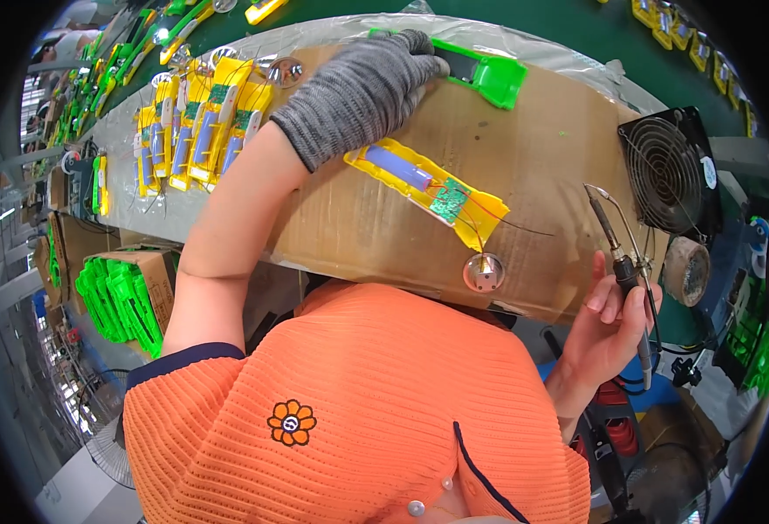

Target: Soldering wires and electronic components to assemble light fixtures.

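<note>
My left hand [358,94], in a grey knit glove, reaches to the far side of the work surface. Its fingers are closed on a green plastic housing [500,77] with a dark inset; the glove hides part of it. My bare right hand [607,327] holds a soldering iron [622,262] upright at the right, with a thin metal tube running alongside. Between the hands lies an open yellow housing [384,177]. It contains a purple cylindrical battery [399,167] and a green circuit board [449,202]. A round shiny reflector [484,272] sits at its near end, beside thin wires.
Brown cardboard [341,223] covers the work surface. Several wired yellow housings [205,131] stand in a row at the left. A black fan [666,166] and a round tin [687,271] are at the right. A cardboard box [155,284] at lower left holds green housings [118,301].
</note>
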Tool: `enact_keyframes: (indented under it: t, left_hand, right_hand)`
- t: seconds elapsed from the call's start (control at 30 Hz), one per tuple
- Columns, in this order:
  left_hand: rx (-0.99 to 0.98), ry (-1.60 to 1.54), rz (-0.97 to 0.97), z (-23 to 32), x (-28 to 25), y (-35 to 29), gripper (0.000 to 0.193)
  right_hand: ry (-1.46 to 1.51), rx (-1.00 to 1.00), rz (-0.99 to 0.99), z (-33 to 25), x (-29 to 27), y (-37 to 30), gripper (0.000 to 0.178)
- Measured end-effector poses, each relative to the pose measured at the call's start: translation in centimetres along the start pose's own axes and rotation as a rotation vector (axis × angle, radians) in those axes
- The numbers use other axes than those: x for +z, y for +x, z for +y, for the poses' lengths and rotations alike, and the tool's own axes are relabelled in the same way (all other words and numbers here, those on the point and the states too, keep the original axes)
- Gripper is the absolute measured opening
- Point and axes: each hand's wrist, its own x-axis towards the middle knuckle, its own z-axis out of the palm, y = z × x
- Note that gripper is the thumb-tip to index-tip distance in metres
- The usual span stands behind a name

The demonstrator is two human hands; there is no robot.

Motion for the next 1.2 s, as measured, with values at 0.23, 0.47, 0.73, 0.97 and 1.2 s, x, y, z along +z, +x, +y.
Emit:
enact_keyframes:
  t: [0.23, 0.47, 0.73, 0.97, 1.2]
  left_hand:
    - [0.269, -0.169, -0.03, 8.2, -1.1, 0.5, 0.031]
    - [0.394, -0.226, -0.066, 11.7, 0.4, -0.6, 0.025]
    - [-0.399, -0.45, 0.209, 5.3, -1.3, -2.7, 0.015]
    - [-0.291, -0.647, -0.064, 5.7, -0.5, -1.4, 0.01]
    - [-0.022, -0.492, -0.115, 3.8, 0.1, 0.3, 0.008]
  right_hand:
    - [0.02, -0.021, 0.048, 0.2, -0.4, 0.0, 0.006]
    - [0.012, -0.026, -0.009, 0.8, 1.0, 1.2, 0.009]
    - [0.02, 0.064, -0.199, 2.2, 3.4, 3.6, 0.012]
    - [-0.105, 0.167, -0.218, 1.6, 2.4, 2.9, 0.012]
    - [-0.163, 0.259, -0.27, 0.7, 2.8, 3.8, 0.011]
